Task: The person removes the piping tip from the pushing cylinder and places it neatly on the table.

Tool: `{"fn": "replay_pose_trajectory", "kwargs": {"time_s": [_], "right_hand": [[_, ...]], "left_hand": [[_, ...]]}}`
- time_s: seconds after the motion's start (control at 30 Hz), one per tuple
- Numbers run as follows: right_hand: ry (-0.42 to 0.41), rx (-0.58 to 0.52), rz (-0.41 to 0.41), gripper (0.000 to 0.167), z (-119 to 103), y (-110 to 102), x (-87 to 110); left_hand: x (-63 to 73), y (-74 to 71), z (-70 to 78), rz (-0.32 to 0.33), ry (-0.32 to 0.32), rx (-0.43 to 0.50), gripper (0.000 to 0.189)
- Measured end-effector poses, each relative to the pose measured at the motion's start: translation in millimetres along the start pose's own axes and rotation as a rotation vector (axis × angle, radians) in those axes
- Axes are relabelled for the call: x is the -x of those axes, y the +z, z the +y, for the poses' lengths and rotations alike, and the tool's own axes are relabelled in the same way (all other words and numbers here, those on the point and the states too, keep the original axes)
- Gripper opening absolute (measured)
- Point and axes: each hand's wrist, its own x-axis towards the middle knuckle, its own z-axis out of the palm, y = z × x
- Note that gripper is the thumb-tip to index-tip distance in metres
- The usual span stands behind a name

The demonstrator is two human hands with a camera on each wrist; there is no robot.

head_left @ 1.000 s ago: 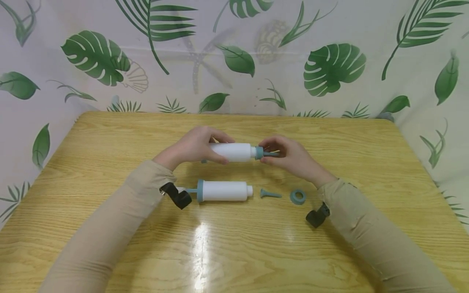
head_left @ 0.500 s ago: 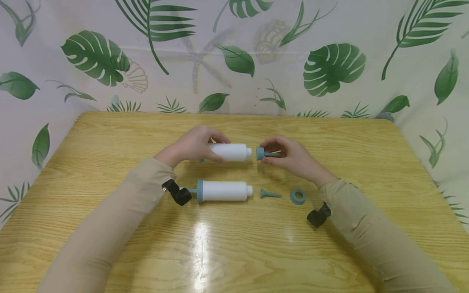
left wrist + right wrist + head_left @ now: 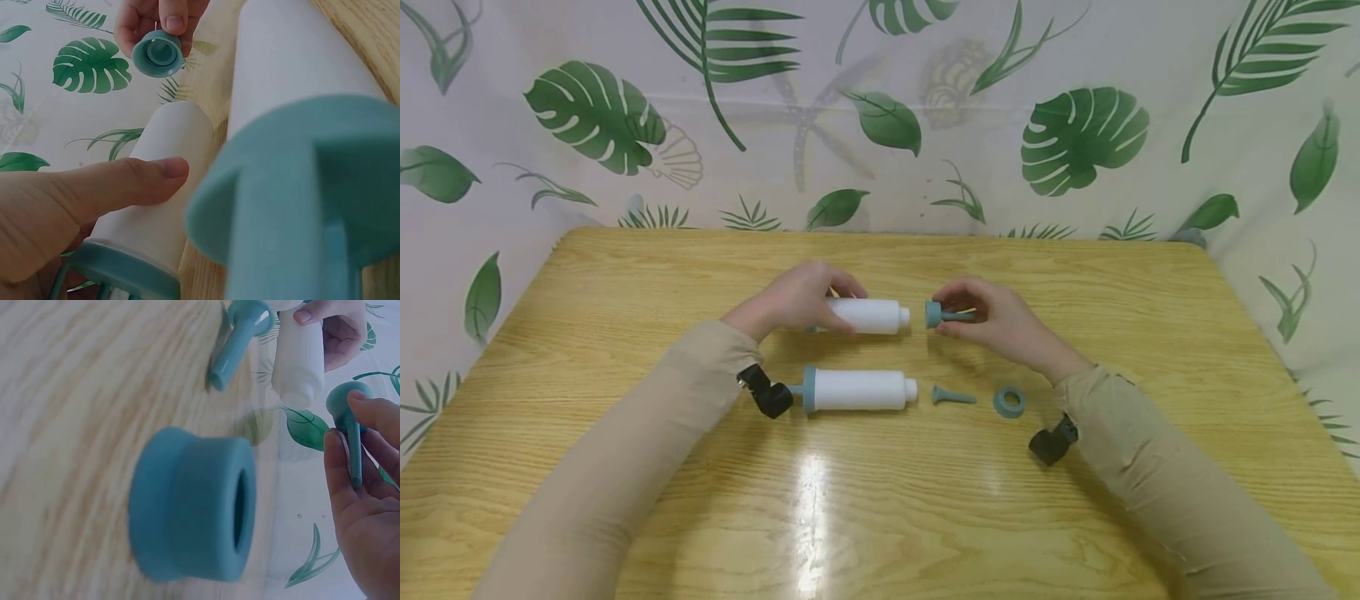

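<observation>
My left hand [image 3: 793, 302] grips a white tube [image 3: 867, 316] with a teal collar at its hidden end; its thumb [image 3: 119, 182] lies along the tube [image 3: 164, 181]. My right hand [image 3: 992, 321] pinches a teal nozzle with its cap [image 3: 942, 314] a short gap to the right of the tube's open neck. The left wrist view looks into the cap's [image 3: 157, 54] hollow mouth. In the right wrist view the nozzle [image 3: 350, 428] sits between thumb and fingers, near the tube [image 3: 299, 362].
A second white tube [image 3: 857, 390] with a teal plunger lies on the wooden table [image 3: 880, 500] nearer me. To its right lie a loose teal nozzle [image 3: 953, 396] and a teal ring [image 3: 1010, 402]. A leaf-print cloth backs the table.
The teal nozzle with its cap came off the tube's neck. My left hand drew the tube slightly leftward, widening the gap; my right hand stayed nearly still.
</observation>
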Motion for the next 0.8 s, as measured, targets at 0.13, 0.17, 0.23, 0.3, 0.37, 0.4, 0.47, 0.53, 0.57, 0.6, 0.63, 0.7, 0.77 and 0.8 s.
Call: {"fn": "replay_pose_trajectory", "kwargs": {"time_s": [0.13, 0.17, 0.23, 0.3, 0.37, 0.4, 0.47, 0.53, 0.57, 0.6, 0.63, 0.7, 0.77, 0.8], "right_hand": [[-0.003, 0.007, 0.0, 0.035, 0.6, 0.0, 0.3], [-0.003, 0.009, 0.0, 0.035, 0.6, -0.1, 0.4], [-0.002, 0.012, -0.001, 0.036, 0.6, -0.1, 0.7], [-0.001, 0.016, -0.002, 0.036, 0.3, -0.2, 1.0], [-0.001, 0.019, -0.003, 0.036, 0.2, -0.3, 1.1], [0.001, 0.019, -0.005, 0.036, 0.2, -0.3, 1.1], [0.002, 0.024, -0.008, 0.036, 0.4, -0.4, 1.1], [0.004, 0.026, -0.01, 0.036, 0.8, -0.5, 1.0], [0.005, 0.026, -0.012, 0.036, 1.1, -0.5, 1.0], [0.005, 0.027, -0.014, 0.036, 1.4, -0.5, 0.9], [0.005, 0.03, -0.015, 0.036, 1.7, -0.5, 0.9], [0.006, 0.031, -0.016, 0.036, 2.2, -0.5, 1.1], [0.006, 0.03, -0.017, 0.036, 2.2, -0.4, 1.2], [0.006, 0.03, -0.017, 0.036, 2.1, -0.3, 1.3]], "left_hand": [[-0.9, 2.3, -1.9, -0.006, -0.004, -0.003, 0.049], [-1.0, 2.7, -2.4, -0.007, -0.006, -0.003, 0.049], [-1.1, 3.1, -2.9, -0.008, -0.01, 0.002, 0.049], [-1.1, 3.4, -3.6, -0.011, -0.011, 0.005, 0.049], [-1.0, 3.4, -4.2, -0.013, -0.013, 0.009, 0.049], [-1.0, 3.3, -4.2, -0.013, -0.013, 0.011, 0.049], [-1.0, 3.3, -4.6, -0.013, -0.016, 0.011, 0.049], [-0.9, 3.1, -4.7, -0.012, -0.018, 0.014, 0.049], [-1.0, 3.2, -4.8, -0.01, -0.02, 0.013, 0.049], [-0.9, 3.3, -4.8, -0.009, -0.021, 0.012, 0.049], [-1.0, 3.4, -4.8, -0.009, -0.022, 0.011, 0.048], [-1.1, 3.8, -4.8, -0.008, -0.021, 0.013, 0.048], [-1.1, 4.5, -5.1, -0.009, -0.018, 0.013, 0.048], [-1.0, 4.8, -5.4, -0.009, -0.016, 0.015, 0.047]]}}
